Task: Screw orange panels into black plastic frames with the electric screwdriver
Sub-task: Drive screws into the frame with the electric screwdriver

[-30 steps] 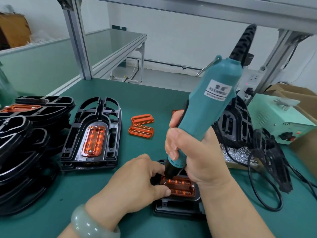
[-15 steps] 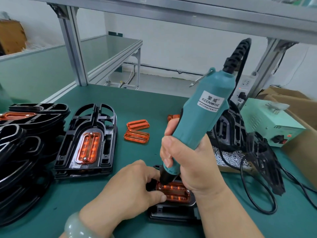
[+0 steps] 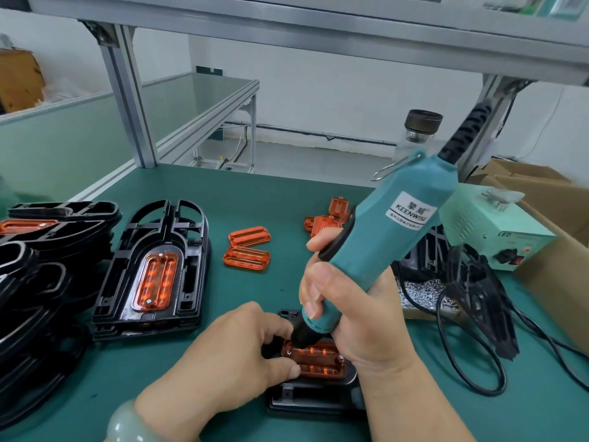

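Rightward, past the working hand, a shallow tan tray [image 3: 428, 315] lies heaped with small silver screws [image 3: 424, 291], and a black cable [image 3: 471, 355] crosses it. What the brown cardboard box [image 3: 541, 199] beyond it holds cannot be made out. A white label [image 3: 411, 210] on the teal electric screwdriver [image 3: 376, 250] reads "KEENWISE" under two Chinese characters, and the pale green power box [image 3: 490, 224] bears the letters "LED" on its front. The right hand [image 3: 350, 301] is wrapped tight around the screwdriver's lower barrel. The tool tilts up and to the right, and its dark tip is set down at the upper left corner of an orange translucent panel [image 3: 318, 362]. That panel sits in a black plastic frame [image 3: 312, 400] lying flat on the green worktop [image 3: 255, 193], near its front edge. The left hand [image 3: 236, 349], with a pale green bangle [image 3: 127, 422] on the wrist, has its fingers curled and pinches the panel's left end, thumb against its edge, right beside the tip. To the left lies a stack of black frames [image 3: 153, 275], the top one with an orange panel fitted. Two loose orange panels [image 3: 248, 247] lie mid-worktop, and more black frames [image 3: 32, 282] are piled at the far left.
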### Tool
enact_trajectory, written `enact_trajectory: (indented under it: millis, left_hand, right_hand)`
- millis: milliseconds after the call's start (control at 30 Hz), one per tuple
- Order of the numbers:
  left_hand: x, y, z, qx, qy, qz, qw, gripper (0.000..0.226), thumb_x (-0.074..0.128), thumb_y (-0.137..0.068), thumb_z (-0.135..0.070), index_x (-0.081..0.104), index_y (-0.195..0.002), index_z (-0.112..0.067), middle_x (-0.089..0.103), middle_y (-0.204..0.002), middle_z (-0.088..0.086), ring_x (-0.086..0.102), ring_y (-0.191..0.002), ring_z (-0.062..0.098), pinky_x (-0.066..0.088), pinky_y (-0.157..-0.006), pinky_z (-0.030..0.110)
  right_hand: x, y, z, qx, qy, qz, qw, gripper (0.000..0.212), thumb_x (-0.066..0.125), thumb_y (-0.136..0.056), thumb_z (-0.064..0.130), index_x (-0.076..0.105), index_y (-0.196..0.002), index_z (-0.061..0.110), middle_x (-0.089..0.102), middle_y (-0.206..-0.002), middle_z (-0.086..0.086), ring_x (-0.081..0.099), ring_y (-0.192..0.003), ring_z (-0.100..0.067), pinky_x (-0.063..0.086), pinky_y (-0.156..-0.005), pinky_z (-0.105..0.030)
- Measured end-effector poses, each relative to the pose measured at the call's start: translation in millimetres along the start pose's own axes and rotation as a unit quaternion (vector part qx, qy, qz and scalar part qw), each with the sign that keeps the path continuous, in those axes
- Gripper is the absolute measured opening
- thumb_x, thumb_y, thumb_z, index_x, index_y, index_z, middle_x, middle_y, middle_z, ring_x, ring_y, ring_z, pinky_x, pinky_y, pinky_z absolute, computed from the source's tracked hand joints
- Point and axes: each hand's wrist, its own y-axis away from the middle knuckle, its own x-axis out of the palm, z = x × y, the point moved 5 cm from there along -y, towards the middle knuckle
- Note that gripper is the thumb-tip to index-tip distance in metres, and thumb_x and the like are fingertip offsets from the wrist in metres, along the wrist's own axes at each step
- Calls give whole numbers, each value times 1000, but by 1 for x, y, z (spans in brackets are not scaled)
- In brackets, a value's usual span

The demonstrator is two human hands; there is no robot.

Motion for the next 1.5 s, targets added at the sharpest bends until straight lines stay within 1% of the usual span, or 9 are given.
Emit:
enact_trajectory:
  millis: [133,533,733,867,933,1200,1300,1367,1500]
  left_hand:
    - [0,0,0,-7,-5,3,1000,35,70,-70,-58,60,-101,-45,51,-91,-17,51,-88,5,45,-79,25]
    - [1,-1,4,-19,-4,5,1000,35,71,-69,-59,59,-96,-40,51,-87,-17,50,-84,4,44,-75,24]
    - [1,-1,3,-12,-8,14,1000,41,69,-70,-60,58,-107,-46,51,-88,-17,50,-83,3,42,-73,23]
    - [-1,1,-1,-7,-1,25,1000,19,70,-70,-59,53,-79,-56,50,-86,-17,49,-81,3,42,-71,23]
    - [-2,1,-3,-9,2,31,999,23,70,-70,-59,47,-66,-60,51,-86,-17,50,-81,3,42,-71,24]
    - [-2,3,-7,-3,11,31,999,30,71,-70,-56,44,-62,-69,50,-79,-15,48,-76,3,42,-71,24]
    - [-2,3,-4,-14,16,24,999,19,70,-70,-56,55,-80,-56,50,-81,-16,49,-77,3,42,-72,23]
    - [-1,2,-2,-15,18,20,1000,27,71,-70,-56,58,-94,-53,50,-84,-16,50,-81,3,45,-76,24]
    - [-1,2,-5,-7,8,18,1000,26,70,-72,-55,58,-96,-51,50,-83,-14,51,-82,5,49,-79,27]
  right_hand:
    - [1,1,1,-8,-7,-1,1000,16,63,-78,15,66,-90,25,50,-51,2,46,-42,-13,41,-50,-24]
    - [1,2,3,-12,-5,-5,1000,15,63,-78,15,65,-90,23,50,-52,2,48,-42,-13,42,-50,-25]
    - [0,2,3,-11,-3,-11,1000,14,63,-77,17,66,-90,24,50,-51,2,47,-42,-14,42,-51,-24]
    - [2,0,3,-10,5,-1,1000,14,63,-78,16,65,-90,22,50,-52,0,47,-42,-14,42,-50,-25]
    - [4,-1,4,-10,12,2,1000,14,63,-78,16,65,-90,22,49,-52,0,47,-41,-15,42,-50,-25]
    - [8,-9,3,18,47,2,999,11,64,-77,19,66,-84,27,50,-51,2,46,-42,-16,42,-51,-25]
    - [5,-7,3,17,38,-11,999,12,63,-77,18,66,-85,26,49,-50,2,46,-41,-15,42,-51,-25]
    - [1,-5,3,12,27,-23,999,13,63,-76,17,66,-85,25,49,-50,2,46,-41,-16,42,-50,-25]
    - [-1,-2,4,2,34,-25,999,13,62,-77,18,65,-86,27,50,-51,3,46,-41,-16,41,-50,-26]
